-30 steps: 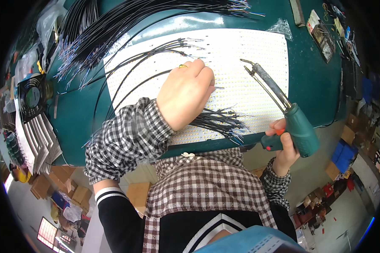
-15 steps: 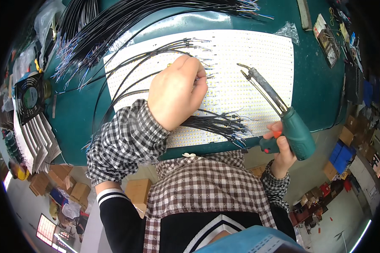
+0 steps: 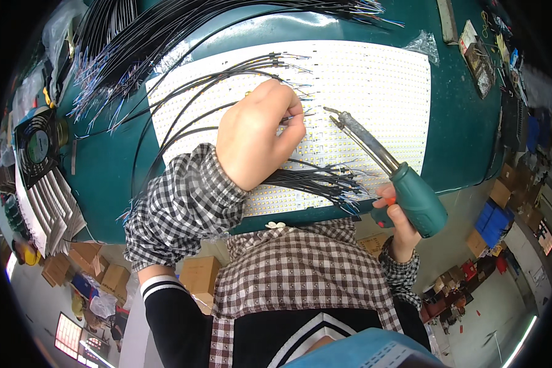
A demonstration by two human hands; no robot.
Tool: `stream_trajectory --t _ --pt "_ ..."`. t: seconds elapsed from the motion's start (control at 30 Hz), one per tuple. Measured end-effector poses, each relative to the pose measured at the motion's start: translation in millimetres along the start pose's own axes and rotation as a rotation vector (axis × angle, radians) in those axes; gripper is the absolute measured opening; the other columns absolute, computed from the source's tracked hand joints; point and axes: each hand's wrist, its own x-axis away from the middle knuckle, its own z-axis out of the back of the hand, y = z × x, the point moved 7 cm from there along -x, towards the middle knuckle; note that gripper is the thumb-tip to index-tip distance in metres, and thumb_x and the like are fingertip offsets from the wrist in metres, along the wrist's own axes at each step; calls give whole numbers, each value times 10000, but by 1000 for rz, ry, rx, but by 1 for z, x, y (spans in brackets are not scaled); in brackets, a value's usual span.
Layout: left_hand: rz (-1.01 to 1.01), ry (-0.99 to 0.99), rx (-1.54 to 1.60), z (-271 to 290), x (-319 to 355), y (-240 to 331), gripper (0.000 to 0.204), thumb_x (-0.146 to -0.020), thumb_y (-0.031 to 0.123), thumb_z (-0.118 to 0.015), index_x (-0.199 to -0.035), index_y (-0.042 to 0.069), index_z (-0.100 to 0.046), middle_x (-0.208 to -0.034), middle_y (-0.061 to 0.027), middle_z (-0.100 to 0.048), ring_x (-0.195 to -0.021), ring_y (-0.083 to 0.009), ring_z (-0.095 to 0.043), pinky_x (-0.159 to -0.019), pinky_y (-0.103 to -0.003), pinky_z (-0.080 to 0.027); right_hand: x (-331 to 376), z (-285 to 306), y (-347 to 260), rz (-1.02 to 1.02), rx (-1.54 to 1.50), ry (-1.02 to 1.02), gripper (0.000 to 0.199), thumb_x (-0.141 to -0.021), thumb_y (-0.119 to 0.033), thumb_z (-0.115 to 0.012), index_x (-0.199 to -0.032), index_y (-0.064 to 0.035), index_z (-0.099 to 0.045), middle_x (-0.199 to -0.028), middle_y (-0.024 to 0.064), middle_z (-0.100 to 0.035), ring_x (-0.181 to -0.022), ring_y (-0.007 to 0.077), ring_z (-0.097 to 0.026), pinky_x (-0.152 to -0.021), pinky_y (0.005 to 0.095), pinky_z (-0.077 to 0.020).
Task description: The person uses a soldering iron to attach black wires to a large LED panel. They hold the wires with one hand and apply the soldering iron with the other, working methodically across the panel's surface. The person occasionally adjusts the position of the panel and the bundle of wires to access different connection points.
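Observation:
A white LED panel (image 3: 374,80) dotted with rows of small yellowish LEDs lies on the green table. Over its middle, my left hand (image 3: 260,132) pinches a black cable whose thin stripped wires poke out to the right of the fingertips. My right hand (image 3: 403,230) is wrapped round the green handle of a soldering gun (image 3: 418,199). The gun's dark tip points up and left, a short way right of the pinched wires and apart from them. Several black cables (image 3: 227,72) lie across the panel's upper left, and a loose bundle of cables (image 3: 313,183) rests near its front edge.
A thick bundle of black cables (image 3: 165,30) fills the back left of the table (image 3: 466,122). A small fan (image 3: 38,142) stands at the left edge above stacked white sheets (image 3: 54,205). A dirty metal box (image 3: 478,64) sits at the back right; cardboard boxes (image 3: 199,276) stand below.
My right hand has brought the soldering gun left and slightly down, so its tip is nearer the pinched wires. My left hand stays nearly still, still holding the cable.

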Motion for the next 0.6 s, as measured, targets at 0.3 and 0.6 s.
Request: stream_trajectory --t 0.3,0.6 --pt "-68 30 -8 -1 0 1 158 -738 17 -697 -813 48 -561 -776 -114 -578 -658 -315 -609 -570 -386 -495 0 -2 -1 5 14 8 427 -886 -288 -716 -1076 89 -653 -977 198 -688 -758 259 -685 -663 355 -587" --pt "-105 31 -26 -1 -2 1 146 -729 21 -693 -797 45 -566 -761 -109 -580 -639 -315 -599 -557 -391 -488 1 -2 -1 7 10 1 417 -883 -286 -721 -1061 87 -662 -966 196 -690 -755 256 -684 -661 353 -583"
